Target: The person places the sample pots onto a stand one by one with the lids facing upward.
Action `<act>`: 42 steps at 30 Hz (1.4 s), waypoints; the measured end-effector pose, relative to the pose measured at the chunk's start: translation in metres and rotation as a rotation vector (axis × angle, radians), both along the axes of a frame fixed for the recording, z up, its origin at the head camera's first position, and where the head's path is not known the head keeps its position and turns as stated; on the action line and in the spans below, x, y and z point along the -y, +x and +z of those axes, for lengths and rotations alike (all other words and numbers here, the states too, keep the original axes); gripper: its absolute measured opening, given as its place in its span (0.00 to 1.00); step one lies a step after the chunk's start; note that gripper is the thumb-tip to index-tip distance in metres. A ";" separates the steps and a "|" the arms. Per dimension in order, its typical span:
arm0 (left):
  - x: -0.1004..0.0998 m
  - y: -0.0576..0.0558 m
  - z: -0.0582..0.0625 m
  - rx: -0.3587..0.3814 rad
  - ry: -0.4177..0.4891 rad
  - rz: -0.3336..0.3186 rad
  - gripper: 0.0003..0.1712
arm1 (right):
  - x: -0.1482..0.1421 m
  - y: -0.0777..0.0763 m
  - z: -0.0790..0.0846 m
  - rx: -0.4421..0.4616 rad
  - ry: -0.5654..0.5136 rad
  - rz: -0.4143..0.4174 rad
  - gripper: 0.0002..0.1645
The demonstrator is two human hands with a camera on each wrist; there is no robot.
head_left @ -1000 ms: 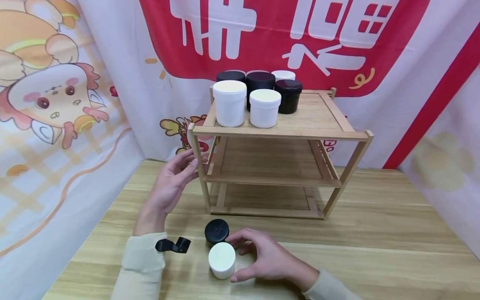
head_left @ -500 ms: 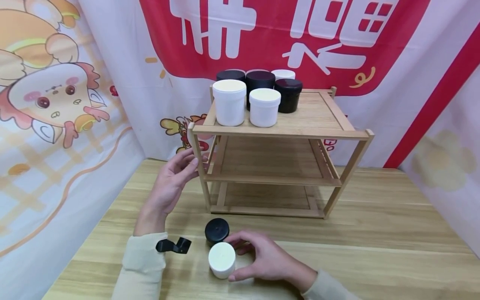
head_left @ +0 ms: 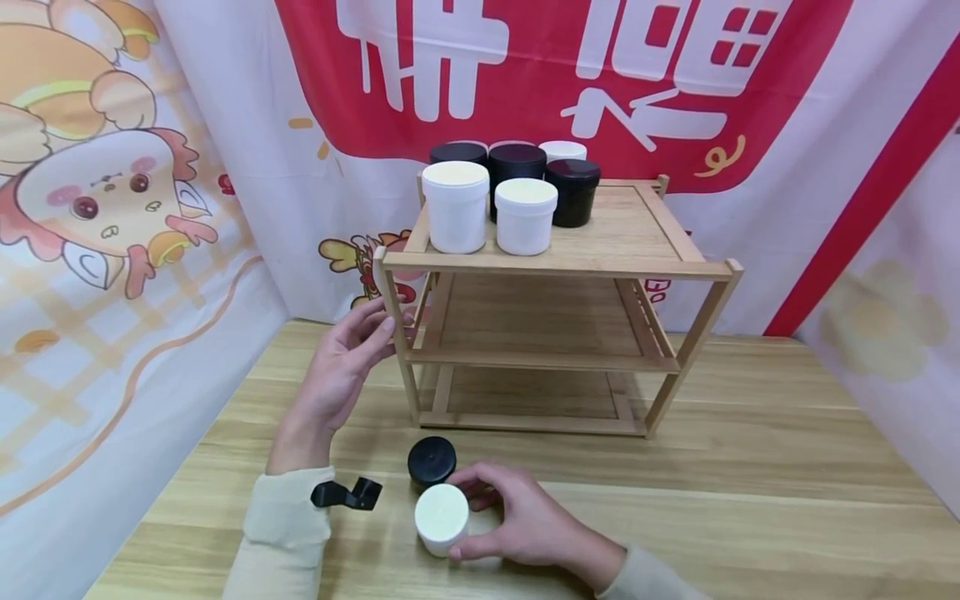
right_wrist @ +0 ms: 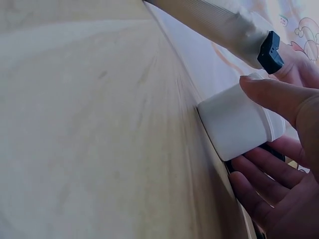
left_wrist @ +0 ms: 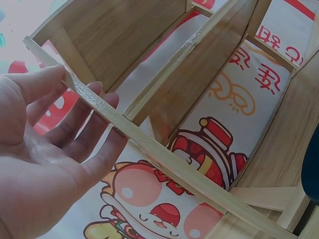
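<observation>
My right hand [head_left: 525, 517] holds a small white lidded jar [head_left: 442, 518] standing on the table, its thumb at the near side and fingers at the far side. In the right wrist view the thumb lies against the white jar [right_wrist: 237, 119] near its lid. A black-lidded jar [head_left: 432, 460] stands just behind it. My left hand [head_left: 341, 367] grips the left front post of a three-tier wooden rack [head_left: 555, 265]. The left wrist view has the thumb on one side of the post [left_wrist: 164, 167] and the fingers [left_wrist: 102, 154] behind it.
Several black and white jars stand on the rack's top tier, among them a tall white jar [head_left: 456, 208], a shorter white jar [head_left: 525, 218] and a black jar [head_left: 573, 193]. Printed cloth [head_left: 187, 50] hangs behind and at both sides of the wooden table [head_left: 750, 500].
My right thumb has moved slightly left, closer round the near side of the white jar. The left hand stays on the post. The jars and rack keep their places.
</observation>
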State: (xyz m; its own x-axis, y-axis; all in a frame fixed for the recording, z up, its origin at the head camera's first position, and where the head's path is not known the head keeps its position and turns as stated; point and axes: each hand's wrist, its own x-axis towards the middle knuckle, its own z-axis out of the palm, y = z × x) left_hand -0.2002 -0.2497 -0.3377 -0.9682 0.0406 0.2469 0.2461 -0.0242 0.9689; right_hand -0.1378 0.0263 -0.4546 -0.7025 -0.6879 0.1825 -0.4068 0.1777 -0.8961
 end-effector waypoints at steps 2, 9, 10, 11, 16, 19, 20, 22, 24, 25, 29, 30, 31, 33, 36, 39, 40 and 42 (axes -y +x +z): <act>0.000 0.000 0.000 -0.003 -0.001 0.000 0.22 | 0.001 0.001 0.000 0.004 0.000 0.000 0.38; -0.001 0.001 -0.001 -0.010 0.011 -0.001 0.22 | 0.000 0.002 0.000 0.001 0.000 -0.006 0.37; -0.001 0.001 -0.001 -0.011 0.013 -0.001 0.22 | 0.000 0.002 0.000 0.003 -0.002 -0.005 0.37; -0.001 0.000 -0.001 -0.012 0.014 -0.002 0.22 | 0.000 0.002 0.000 0.007 -0.003 -0.005 0.37; -0.002 0.000 -0.002 -0.012 0.026 0.004 0.21 | -0.001 0.002 0.000 0.049 -0.012 -0.004 0.36; -0.002 0.000 -0.002 -0.009 0.041 0.005 0.21 | -0.002 0.002 0.001 0.081 -0.024 -0.007 0.36; -0.003 0.000 -0.002 -0.009 0.046 0.005 0.21 | -0.003 0.002 0.002 0.093 -0.031 -0.011 0.37; -0.003 0.000 -0.002 -0.009 0.055 0.002 0.20 | -0.004 0.003 0.004 0.116 -0.047 -0.018 0.37; -0.004 0.000 -0.002 -0.011 0.058 0.001 0.20 | -0.005 0.003 0.006 0.141 -0.064 -0.026 0.37; -0.004 0.000 -0.002 -0.010 0.059 0.001 0.21 | -0.006 0.003 0.008 0.151 -0.070 -0.028 0.37; -0.004 0.001 -0.002 0.000 0.052 0.007 0.22 | -0.011 0.003 0.015 0.194 -0.083 -0.037 0.39; -0.004 0.001 -0.002 0.002 0.050 0.009 0.22 | -0.013 0.002 0.018 0.196 -0.080 -0.045 0.39; -0.004 0.001 -0.002 0.004 0.048 0.009 0.22 | -0.014 0.001 0.021 0.190 -0.076 -0.057 0.39; -0.005 0.001 -0.002 0.005 0.047 0.007 0.22 | -0.018 -0.003 0.028 0.171 -0.076 -0.093 0.40; -0.005 0.001 -0.002 0.000 0.051 0.001 0.22 | -0.025 -0.009 0.039 0.110 -0.094 -0.157 0.41; -0.005 0.000 -0.003 -0.010 0.058 -0.006 0.21 | -0.034 -0.015 0.051 0.053 -0.117 -0.220 0.41; -0.005 0.000 -0.003 -0.014 0.061 -0.007 0.21 | -0.038 -0.017 0.055 0.037 -0.122 -0.237 0.41; -0.005 0.000 -0.003 -0.020 0.066 -0.010 0.20 | -0.045 -0.020 0.063 0.003 -0.123 -0.269 0.41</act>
